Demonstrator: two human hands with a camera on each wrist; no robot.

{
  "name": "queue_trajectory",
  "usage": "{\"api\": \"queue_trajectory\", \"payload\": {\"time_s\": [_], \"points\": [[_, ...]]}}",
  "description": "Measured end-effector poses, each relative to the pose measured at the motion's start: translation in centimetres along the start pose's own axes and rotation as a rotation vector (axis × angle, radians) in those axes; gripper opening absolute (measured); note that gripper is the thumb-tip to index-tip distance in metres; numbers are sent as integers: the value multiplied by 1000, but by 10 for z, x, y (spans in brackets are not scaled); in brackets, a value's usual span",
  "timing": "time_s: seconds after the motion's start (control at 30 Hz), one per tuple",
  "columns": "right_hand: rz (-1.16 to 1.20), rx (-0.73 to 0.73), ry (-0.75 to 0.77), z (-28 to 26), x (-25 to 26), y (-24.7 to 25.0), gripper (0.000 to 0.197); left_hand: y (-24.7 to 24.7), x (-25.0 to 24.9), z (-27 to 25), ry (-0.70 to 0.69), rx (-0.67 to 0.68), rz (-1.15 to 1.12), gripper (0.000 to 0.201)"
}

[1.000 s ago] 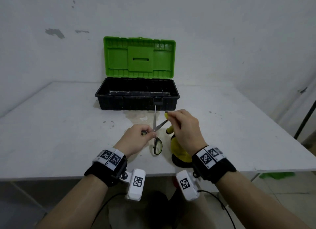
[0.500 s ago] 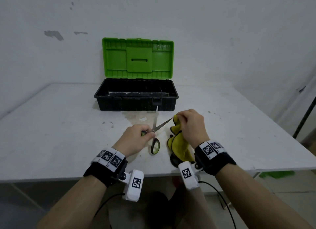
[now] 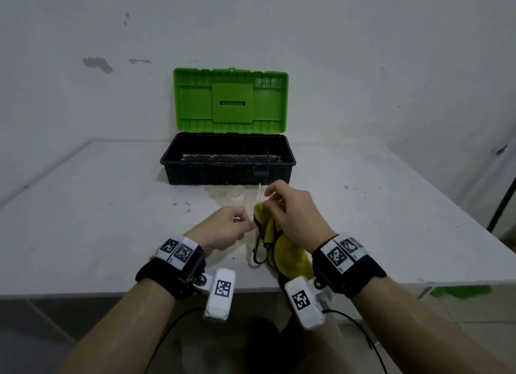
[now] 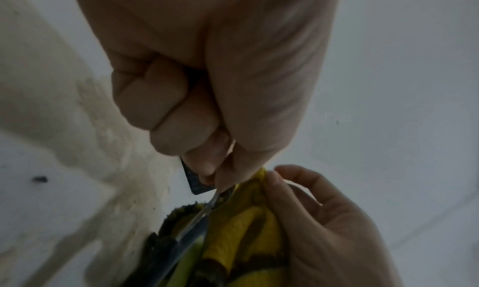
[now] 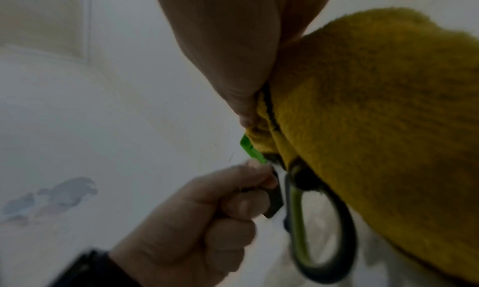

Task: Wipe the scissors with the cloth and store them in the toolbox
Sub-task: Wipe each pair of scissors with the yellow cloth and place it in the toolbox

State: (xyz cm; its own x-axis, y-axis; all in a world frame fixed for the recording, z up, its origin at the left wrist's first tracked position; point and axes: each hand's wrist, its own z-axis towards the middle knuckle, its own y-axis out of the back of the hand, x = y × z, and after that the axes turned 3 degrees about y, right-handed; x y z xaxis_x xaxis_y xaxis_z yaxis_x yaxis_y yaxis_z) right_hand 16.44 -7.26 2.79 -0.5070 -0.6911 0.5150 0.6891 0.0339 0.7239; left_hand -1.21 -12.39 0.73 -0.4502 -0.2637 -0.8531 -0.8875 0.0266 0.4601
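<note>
Scissors [image 3: 258,251] with green-black handles are held up over the table's front edge, blades pointing away from me. My left hand [image 3: 242,223] grips one handle in a fist; the other handle loop [image 5: 320,228] hangs free. My right hand [image 3: 272,203] pinches the yellow cloth [image 3: 280,244] around one blade, close to the left hand's fingers. The other blade's tip sticks up beside the right fingers. In the left wrist view the blade [image 4: 197,223] runs into the cloth [image 4: 246,230]. The black toolbox [image 3: 195,175] stands behind with its green lid [image 3: 230,103] raised.
The white table [image 3: 83,220] meets a white wall behind the toolbox. A stained patch [image 3: 231,195] lies between the toolbox and my hands. The table's front edge is just under my wrists, and a dark pole [image 3: 502,206] stands at the far right.
My right hand has slid the cloth along the blade toward the left hand and the pivot. The cloth now covers that blade. The scissors have dropped slightly.
</note>
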Motion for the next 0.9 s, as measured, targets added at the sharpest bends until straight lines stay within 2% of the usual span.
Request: {"api": "queue_trajectory", "payload": {"time_s": [0.07, 0.17, 0.3, 0.4, 0.57, 0.67, 0.73, 0.9], "points": [[-103, 7, 69, 2, -2, -10, 10, -1, -1, -2, -9, 38, -6, 19], [-281, -88, 192, -4, -9, -19, 17, 1, -1, -4, -12, 33, -53, 20], [-434, -55, 204, -17, -12, -26, 29, 7, -1, -5, -32, 42, -70, 19], [-371, -96, 159, -19, -14, -27, 25, 10, -3, -4, -50, 44, -38, 18], [-318, -144, 183, -22, -13, -31, 18, 11, -3, -3, -68, 74, -6, 25], [-167, -186, 231, -20, -11, -20, 18, 14, 0, -4, -59, 110, -37, 22], [-121, -145, 299, -19, -8, -12, 22, 16, 2, -4, -50, 126, -39, 22], [-290, 71, 418, -20, -8, -15, 20, 13, 4, -3, -144, 137, 38, 21]]}}
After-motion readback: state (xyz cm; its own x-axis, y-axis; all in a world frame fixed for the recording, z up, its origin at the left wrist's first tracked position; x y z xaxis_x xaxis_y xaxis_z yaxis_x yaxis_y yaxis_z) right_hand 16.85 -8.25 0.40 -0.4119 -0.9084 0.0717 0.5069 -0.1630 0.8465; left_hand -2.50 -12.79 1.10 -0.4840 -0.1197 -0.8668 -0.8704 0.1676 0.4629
